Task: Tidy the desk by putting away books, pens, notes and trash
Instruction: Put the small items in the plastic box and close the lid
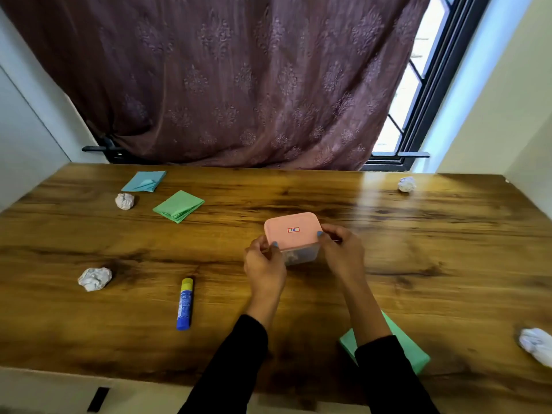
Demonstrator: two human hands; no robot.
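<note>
Both hands on the small box (294, 239) mid-bench: clear body, pink lid (291, 230) with a small red-framed label. Left hand (264, 262) grips the near-left corner, thumb up on the lid. Right hand (340, 249) grips the right side, thumb on the lid edge. Fingers of both curled round it. Lid looks seated; can't tell if it's latched.

Read: this is the container-opening step, sorting not begun. Everything loose on the bench (418, 234):
- paper balls: far left (125, 201), near left (95, 279), far right (406, 184), near-right edge (536, 345)
- folded notes: blue (145, 181), green (178, 206), both far left; another green sheet (418, 354) under the right forearm
- glue stick (185, 303), lying flat, near left

Next move probably needs the lid peeled up at one corner while the other hand pins the body down. Light box, could skid on the glossy wood. Something pale inside, too blurred to name.
</note>
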